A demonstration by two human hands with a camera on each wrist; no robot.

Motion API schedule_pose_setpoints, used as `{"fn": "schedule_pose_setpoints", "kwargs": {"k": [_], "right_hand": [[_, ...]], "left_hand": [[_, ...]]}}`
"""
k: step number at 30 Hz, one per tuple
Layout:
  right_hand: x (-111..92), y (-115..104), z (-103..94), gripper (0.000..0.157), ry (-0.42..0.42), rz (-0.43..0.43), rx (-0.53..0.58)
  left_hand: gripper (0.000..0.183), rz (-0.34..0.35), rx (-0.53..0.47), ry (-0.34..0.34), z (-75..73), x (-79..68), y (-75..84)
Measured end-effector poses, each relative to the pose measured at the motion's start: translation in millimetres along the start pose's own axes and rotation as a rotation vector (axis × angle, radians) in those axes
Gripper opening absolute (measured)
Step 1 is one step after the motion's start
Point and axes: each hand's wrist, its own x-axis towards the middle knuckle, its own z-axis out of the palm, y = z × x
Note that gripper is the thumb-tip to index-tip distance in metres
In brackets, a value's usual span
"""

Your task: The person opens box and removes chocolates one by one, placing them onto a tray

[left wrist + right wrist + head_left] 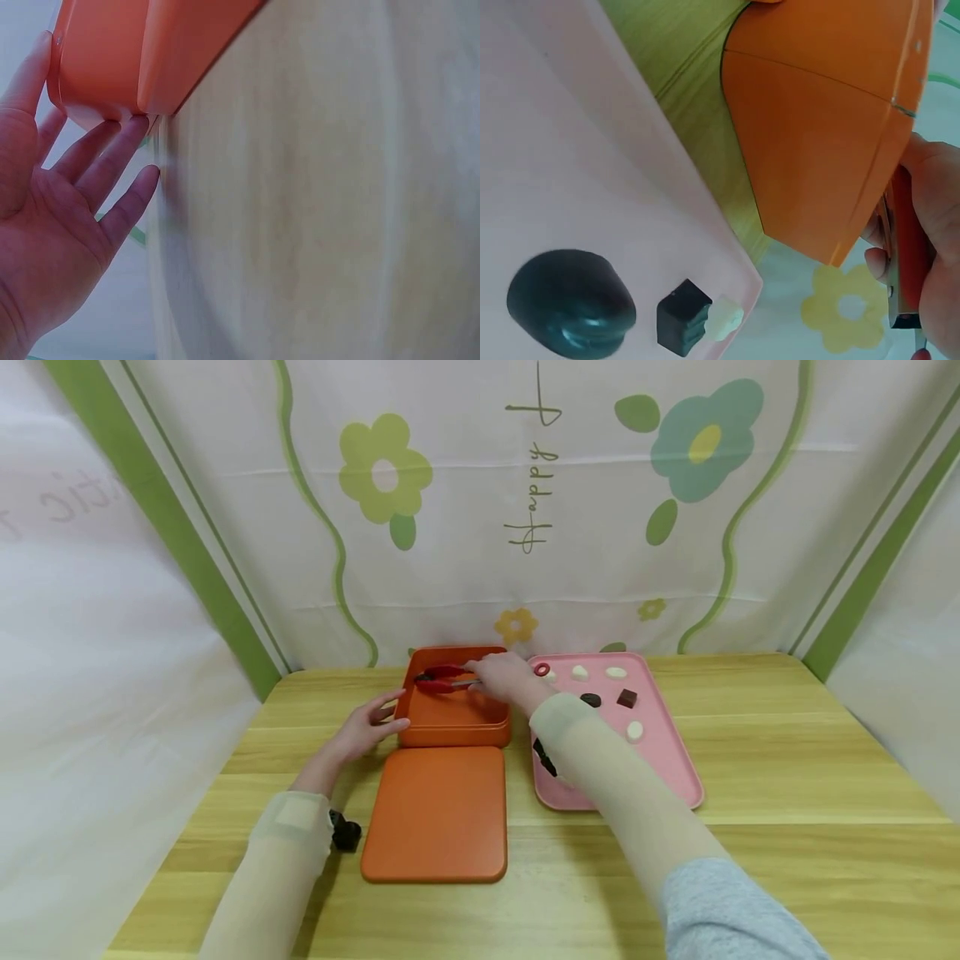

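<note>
My right hand (pixel 504 678) grips a pair of red and metal tongs (pixel 467 683) over the right side of an orange box (pixel 453 736). Their red tips reach left inside the box, where a small dark piece (pixel 423 677) shows between them. A red ring (pixel 542 669) at the handle end sticks out behind the hand. My left hand (pixel 363 731) rests against the box's left wall, its fingers spread and nearly straight. In the left wrist view the fingertips (pixel 133 124) touch the outside of the orange wall.
An orange lid (pixel 437 814) lies flat in front of the box. To the right is a pink tray (pixel 667 752) bearing several white pieces, a dark oval piece (pixel 591 700) and a brown square piece (pixel 627 698). A printed curtain (pixel 450 568) hangs behind the wooden table (pixel 787 760).
</note>
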Motion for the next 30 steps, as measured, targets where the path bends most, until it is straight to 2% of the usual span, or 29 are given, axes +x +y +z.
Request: {"fn": "schedule_pose_setpoints", "kwargs": {"k": [8,16,24,30], "right_hand": [[-4.0,1.9,4.7,0.039,0.013,0.026,0.023],[-10.3,2.3,-1.9,0.039,0.014,-0.008,0.011],[-21.4,2.5,-13.3,0.045,0.015,-0.05,-0.03],[-36.5,6.7,-26.7,0.044,0.052,-0.055,-0.057]], "left_hand": [[0.068,-0.007,-0.007,-0.002,2.6,2.2,1.2],[0.067,-0.014,-0.008,-0.003,2.2,3.5,-0.3],[0.067,-0.033,-0.035,-0.027,0.8,-5.3,14.5],[0.069,-0.014,-0.004,-0.01,0.6,-4.5,3.7]]}}
